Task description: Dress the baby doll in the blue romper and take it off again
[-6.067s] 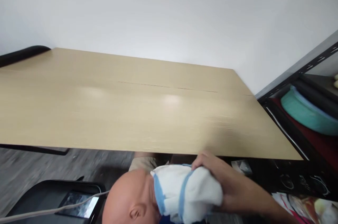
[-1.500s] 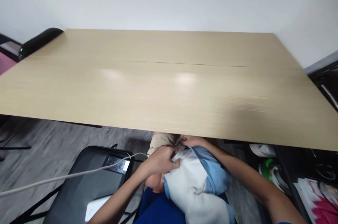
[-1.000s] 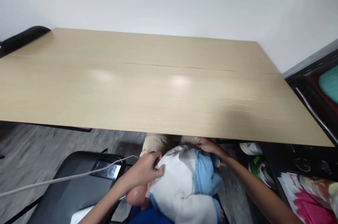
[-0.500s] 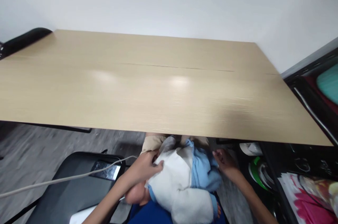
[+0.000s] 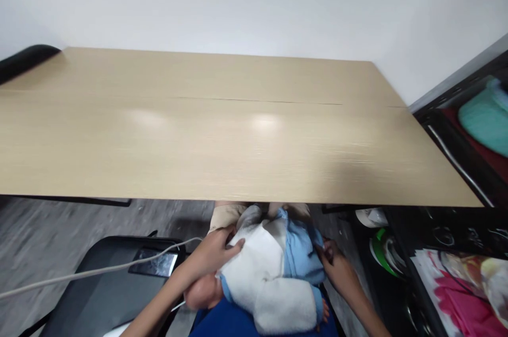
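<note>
Below the table's (image 5: 238, 136) near edge, the left hand (image 5: 216, 253) pinches the doll's (image 5: 198, 293) white jacket (image 5: 257, 268), the right hand (image 5: 337, 269) touches its blue side, grip unclear; pulling further needs the doll steadied.

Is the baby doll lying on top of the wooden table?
No, the doll lies below the near edge of the table, whose top shows only bare wood.

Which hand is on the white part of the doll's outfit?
The left hand, pinching the white fleece by the doll's head. The right hand sits at the blue fabric instead.
</note>
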Demonstrator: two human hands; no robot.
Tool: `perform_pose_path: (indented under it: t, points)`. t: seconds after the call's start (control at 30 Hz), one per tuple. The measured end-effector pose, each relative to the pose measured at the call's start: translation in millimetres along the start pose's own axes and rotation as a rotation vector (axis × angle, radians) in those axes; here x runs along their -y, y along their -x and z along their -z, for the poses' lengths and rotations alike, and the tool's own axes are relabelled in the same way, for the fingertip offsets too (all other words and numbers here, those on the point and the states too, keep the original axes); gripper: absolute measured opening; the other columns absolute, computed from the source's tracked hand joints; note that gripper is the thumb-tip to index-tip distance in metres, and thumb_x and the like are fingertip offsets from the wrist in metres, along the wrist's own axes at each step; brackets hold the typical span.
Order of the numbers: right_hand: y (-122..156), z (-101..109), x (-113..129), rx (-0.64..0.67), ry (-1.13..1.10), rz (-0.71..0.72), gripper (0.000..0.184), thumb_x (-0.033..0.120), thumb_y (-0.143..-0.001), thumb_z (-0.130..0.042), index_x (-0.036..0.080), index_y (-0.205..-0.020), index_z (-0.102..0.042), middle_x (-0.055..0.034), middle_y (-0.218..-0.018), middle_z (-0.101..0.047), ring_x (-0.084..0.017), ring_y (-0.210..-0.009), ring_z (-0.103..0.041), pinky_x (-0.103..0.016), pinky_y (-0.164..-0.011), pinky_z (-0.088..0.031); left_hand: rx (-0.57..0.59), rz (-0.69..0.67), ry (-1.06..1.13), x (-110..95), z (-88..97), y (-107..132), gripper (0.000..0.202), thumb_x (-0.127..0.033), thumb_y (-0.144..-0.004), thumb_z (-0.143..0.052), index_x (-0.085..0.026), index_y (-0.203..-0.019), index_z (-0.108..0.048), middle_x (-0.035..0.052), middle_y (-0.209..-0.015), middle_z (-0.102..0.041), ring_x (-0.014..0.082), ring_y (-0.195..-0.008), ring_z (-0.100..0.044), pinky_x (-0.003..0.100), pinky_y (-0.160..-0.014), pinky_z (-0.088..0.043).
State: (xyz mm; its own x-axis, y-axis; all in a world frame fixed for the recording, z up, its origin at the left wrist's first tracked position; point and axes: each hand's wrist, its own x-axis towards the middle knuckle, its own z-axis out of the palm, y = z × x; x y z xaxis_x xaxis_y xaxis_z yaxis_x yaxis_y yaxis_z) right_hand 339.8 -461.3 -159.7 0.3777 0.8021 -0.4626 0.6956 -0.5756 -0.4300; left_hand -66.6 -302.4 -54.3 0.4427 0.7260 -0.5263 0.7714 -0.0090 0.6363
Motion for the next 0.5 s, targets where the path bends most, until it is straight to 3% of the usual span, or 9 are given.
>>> perform_pose_path:
  t: [0.1,0.17,0.3,0.4,0.5]
  points:
    - [1.9,-0.2,-3.8,0.036,0.063,-0.026,0.048,0.067,-0.108,-0.038,0.032,-0.127,-0.066,-0.0146,-0.113,-0.092,-0.040,-0.102,-0.092,-0.046,-0.085,-0.063,0.006,0.004,0.017,-1.1,0.8,-0.8,0.050,-0.064,-0.108,-0.055,-0.019,-0.118,-0.075,0.0167,-0.115,-0.086,0.0349,-0.102,-0.079,0.043,-0.092,-0.055]
    - [1.6,-2.2,-6.5,0.051,0.055,-0.030,0.053,0.068,-0.108,-0.036,0.031,-0.132,-0.065,-0.0145,-0.109,-0.092,-0.042,-0.101,-0.092,-0.048,-0.086,-0.064,0.014,0.003,0.005,-1.2,1.1,-1.5,0.051,-0.064,-0.107,-0.054,-0.018,-0.117,-0.073,0.0181,-0.118,-0.086,0.0356,-0.104,-0.079,0.043,-0.091,-0.053]
    - [1.5,-9.9,-7.9,-0.004,-0.113,-0.006,0.058,0.083,-0.103,-0.038,0.034,-0.118,-0.065,-0.0106,-0.091,-0.088,-0.043,-0.092,-0.091,-0.051,-0.087,-0.068,0.020,0.023,-0.002,2.7,0.4,-1.6,0.052,-0.070,-0.106,-0.051,-0.020,-0.109,-0.068,0.0179,-0.112,-0.085,0.0350,-0.101,-0.078,0.042,-0.087,-0.050]
    - [6.5,-15.1,-6.0,-0.078,-0.284,0.023,0.066,0.096,-0.096,-0.045,0.034,-0.105,-0.064,-0.0136,-0.099,-0.090,-0.044,-0.095,-0.091,-0.053,-0.089,-0.071,0.010,0.040,0.046,7.4,-0.2,0.4,0.054,-0.073,-0.106,-0.052,-0.021,-0.108,-0.066,0.0161,-0.110,-0.085,0.0331,-0.099,-0.077,0.041,-0.087,-0.051]
    - [14.3,-14.0,-9.2,-0.140,-0.397,0.011,0.073,0.103,-0.092,-0.051,0.033,-0.107,-0.066,-0.0173,-0.104,-0.091,-0.047,-0.106,-0.092,-0.056,-0.096,-0.073,0.010,0.055,0.095,11.7,-0.8,2.9,0.059,-0.079,-0.106,-0.053,-0.021,-0.107,-0.066,0.0148,-0.107,-0.084,0.0322,-0.098,-0.076,0.041,-0.086,-0.052]
